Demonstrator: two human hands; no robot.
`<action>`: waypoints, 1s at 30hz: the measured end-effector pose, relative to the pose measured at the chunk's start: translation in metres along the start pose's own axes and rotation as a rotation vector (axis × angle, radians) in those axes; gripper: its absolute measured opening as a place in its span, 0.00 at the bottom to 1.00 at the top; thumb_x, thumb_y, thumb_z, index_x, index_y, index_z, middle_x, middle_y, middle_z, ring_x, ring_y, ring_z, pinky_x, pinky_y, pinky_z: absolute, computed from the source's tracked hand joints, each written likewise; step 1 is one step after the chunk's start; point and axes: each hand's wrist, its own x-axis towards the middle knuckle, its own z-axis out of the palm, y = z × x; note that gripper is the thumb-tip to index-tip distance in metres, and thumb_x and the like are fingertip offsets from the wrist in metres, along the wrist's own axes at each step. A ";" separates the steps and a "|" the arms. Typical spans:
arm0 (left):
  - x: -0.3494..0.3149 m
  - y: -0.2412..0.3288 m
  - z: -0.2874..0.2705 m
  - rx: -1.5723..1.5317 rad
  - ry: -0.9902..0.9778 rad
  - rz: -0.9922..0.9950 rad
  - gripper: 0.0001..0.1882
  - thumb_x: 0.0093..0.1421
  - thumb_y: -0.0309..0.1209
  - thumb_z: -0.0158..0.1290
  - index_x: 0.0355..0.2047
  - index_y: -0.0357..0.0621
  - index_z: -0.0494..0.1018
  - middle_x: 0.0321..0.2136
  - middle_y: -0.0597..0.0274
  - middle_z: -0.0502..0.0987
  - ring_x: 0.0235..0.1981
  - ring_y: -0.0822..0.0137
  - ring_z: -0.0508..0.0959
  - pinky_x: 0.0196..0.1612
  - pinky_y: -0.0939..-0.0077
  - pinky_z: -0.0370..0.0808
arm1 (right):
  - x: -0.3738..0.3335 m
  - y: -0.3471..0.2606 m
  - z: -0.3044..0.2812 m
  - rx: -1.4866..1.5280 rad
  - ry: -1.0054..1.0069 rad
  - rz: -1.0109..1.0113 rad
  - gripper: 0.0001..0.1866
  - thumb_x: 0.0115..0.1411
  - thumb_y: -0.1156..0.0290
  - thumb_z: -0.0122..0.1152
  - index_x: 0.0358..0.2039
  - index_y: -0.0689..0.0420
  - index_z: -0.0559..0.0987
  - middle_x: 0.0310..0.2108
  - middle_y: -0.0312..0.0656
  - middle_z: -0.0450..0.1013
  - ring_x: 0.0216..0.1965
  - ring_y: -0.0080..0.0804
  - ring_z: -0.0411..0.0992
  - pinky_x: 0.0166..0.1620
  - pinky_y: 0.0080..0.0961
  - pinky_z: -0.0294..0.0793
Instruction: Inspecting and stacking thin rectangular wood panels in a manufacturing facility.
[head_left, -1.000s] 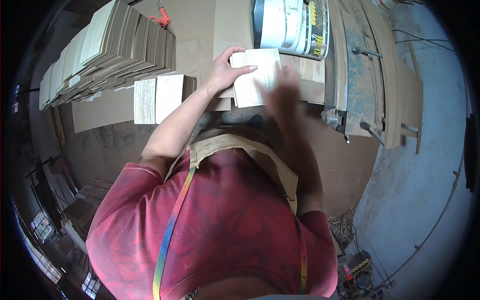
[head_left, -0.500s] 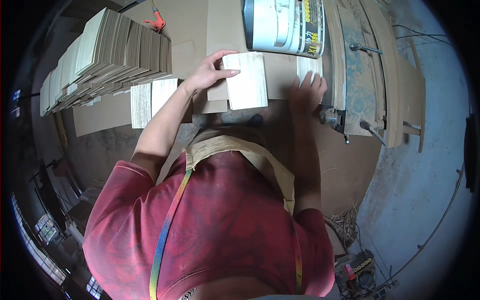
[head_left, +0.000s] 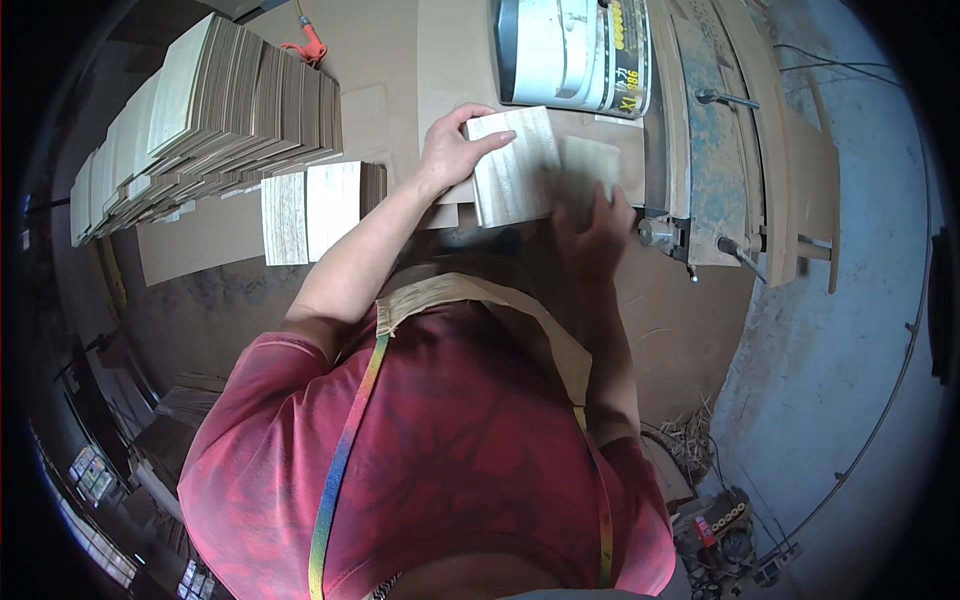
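My left hand [head_left: 452, 153] is closed around a small stack of pale wooden boards [head_left: 512, 165], thumb on the top face and fingers behind the far left edge. To the right, my right hand [head_left: 598, 228] grips a single wooden board [head_left: 592, 165] by its near right corner. That board is smeared by motion. Its left side meets or overlaps the right edge of the stack; I cannot tell which. Both hands are over the near part of the cardboard-covered bench [head_left: 455, 60].
Tall rows of stacked boards [head_left: 250, 100] fill the left side, with two shorter board piles [head_left: 333, 205] nearer me. A red air blow gun [head_left: 308, 45] lies behind. A white bucket [head_left: 570, 55] stands at the back. A clamp with metal handles [head_left: 735, 245] borders the right.
My right hand has lifted a board from below the bucket and brought it left to the stack. My left hand and its stack have shifted slightly right and tilted.
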 end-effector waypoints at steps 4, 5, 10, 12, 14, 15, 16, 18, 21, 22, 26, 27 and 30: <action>-0.003 0.004 -0.025 -0.076 -0.097 0.030 0.25 0.63 0.34 0.75 0.59 0.44 0.81 0.47 0.58 0.85 0.44 0.66 0.85 0.50 0.72 0.84 | 0.005 0.041 0.027 -0.193 0.099 0.085 0.30 0.60 0.63 0.73 0.61 0.63 0.79 0.61 0.59 0.74 0.56 0.64 0.74 0.60 0.53 0.77; -0.003 0.007 -0.032 -0.103 -0.154 0.053 0.25 0.64 0.34 0.74 0.59 0.45 0.81 0.47 0.59 0.85 0.43 0.66 0.85 0.49 0.72 0.85 | 0.014 0.045 0.036 -0.283 0.142 0.024 0.28 0.61 0.64 0.72 0.59 0.63 0.79 0.60 0.58 0.75 0.55 0.63 0.74 0.59 0.53 0.77; 0.000 0.017 -0.025 -0.133 -0.164 -0.077 0.23 0.66 0.31 0.72 0.60 0.47 0.81 0.49 0.59 0.85 0.44 0.67 0.85 0.50 0.72 0.84 | 0.077 0.053 0.069 -0.174 0.141 -0.001 0.31 0.63 0.64 0.73 0.64 0.64 0.76 0.59 0.59 0.73 0.57 0.62 0.73 0.59 0.53 0.79; 0.007 0.017 -0.022 -0.147 -0.123 -0.118 0.23 0.67 0.30 0.71 0.61 0.48 0.81 0.49 0.59 0.85 0.45 0.67 0.85 0.51 0.72 0.84 | 0.096 0.018 0.048 0.106 -0.032 0.004 0.32 0.63 0.62 0.74 0.63 0.64 0.77 0.60 0.60 0.73 0.55 0.62 0.74 0.57 0.53 0.79; 0.009 0.016 -0.014 -0.046 -0.095 -0.120 0.25 0.67 0.27 0.70 0.63 0.47 0.79 0.51 0.59 0.85 0.45 0.66 0.85 0.51 0.71 0.84 | 0.070 -0.037 0.026 0.245 -0.224 0.032 0.32 0.62 0.60 0.75 0.62 0.64 0.78 0.60 0.62 0.73 0.53 0.63 0.74 0.56 0.54 0.79; 0.009 0.017 -0.007 0.007 -0.093 -0.119 0.25 0.67 0.26 0.69 0.64 0.47 0.79 0.51 0.58 0.85 0.46 0.66 0.85 0.52 0.71 0.84 | 0.052 -0.053 0.030 0.123 -0.128 -0.047 0.33 0.61 0.59 0.76 0.61 0.64 0.79 0.60 0.63 0.73 0.53 0.64 0.74 0.55 0.55 0.79; 0.010 0.017 -0.004 0.059 -0.080 -0.117 0.26 0.68 0.25 0.69 0.65 0.47 0.78 0.52 0.58 0.85 0.46 0.66 0.85 0.52 0.70 0.85 | 0.039 -0.059 0.031 0.005 -0.036 -0.135 0.33 0.60 0.58 0.77 0.60 0.64 0.80 0.60 0.64 0.73 0.52 0.65 0.74 0.54 0.55 0.79; 0.006 0.017 -0.007 0.031 -0.090 -0.103 0.26 0.67 0.25 0.69 0.65 0.47 0.79 0.51 0.58 0.85 0.46 0.66 0.85 0.52 0.70 0.85 | 0.025 -0.043 0.017 0.067 -0.081 -0.073 0.36 0.57 0.58 0.78 0.62 0.63 0.78 0.61 0.65 0.71 0.52 0.65 0.73 0.55 0.55 0.79; -0.003 0.017 -0.018 -0.021 -0.137 -0.069 0.25 0.66 0.25 0.71 0.62 0.45 0.80 0.49 0.58 0.86 0.45 0.66 0.85 0.52 0.71 0.84 | -0.008 0.008 0.003 -0.054 -0.016 0.046 0.38 0.56 0.60 0.78 0.63 0.64 0.76 0.62 0.65 0.70 0.55 0.66 0.72 0.58 0.56 0.79; -0.006 0.015 -0.021 -0.022 -0.139 -0.075 0.25 0.66 0.25 0.71 0.62 0.45 0.80 0.49 0.58 0.86 0.45 0.66 0.85 0.52 0.71 0.84 | -0.008 0.023 0.003 -0.093 -0.049 0.098 0.36 0.58 0.62 0.76 0.64 0.64 0.75 0.64 0.64 0.70 0.58 0.68 0.72 0.60 0.57 0.78; -0.001 0.011 -0.038 -0.120 -0.224 0.035 0.22 0.65 0.29 0.72 0.59 0.43 0.83 0.44 0.59 0.87 0.41 0.67 0.85 0.49 0.71 0.85 | 0.020 0.054 0.033 -0.282 0.083 -0.078 0.30 0.65 0.68 0.69 0.65 0.65 0.74 0.66 0.62 0.69 0.68 0.70 0.69 0.65 0.57 0.76; 0.002 0.012 -0.038 -0.117 -0.221 0.034 0.22 0.65 0.29 0.72 0.59 0.43 0.83 0.44 0.59 0.87 0.41 0.67 0.85 0.49 0.71 0.85 | 0.034 0.057 0.046 -0.241 0.085 -0.039 0.28 0.66 0.69 0.68 0.64 0.65 0.75 0.65 0.61 0.70 0.69 0.70 0.67 0.66 0.56 0.75; 0.006 0.017 -0.023 -0.134 -0.172 -0.061 0.19 0.68 0.28 0.71 0.58 0.42 0.83 0.44 0.60 0.87 0.43 0.66 0.85 0.51 0.71 0.84 | 0.081 0.061 0.074 -0.197 0.153 -0.001 0.25 0.68 0.70 0.68 0.62 0.65 0.77 0.64 0.61 0.72 0.70 0.68 0.68 0.66 0.54 0.75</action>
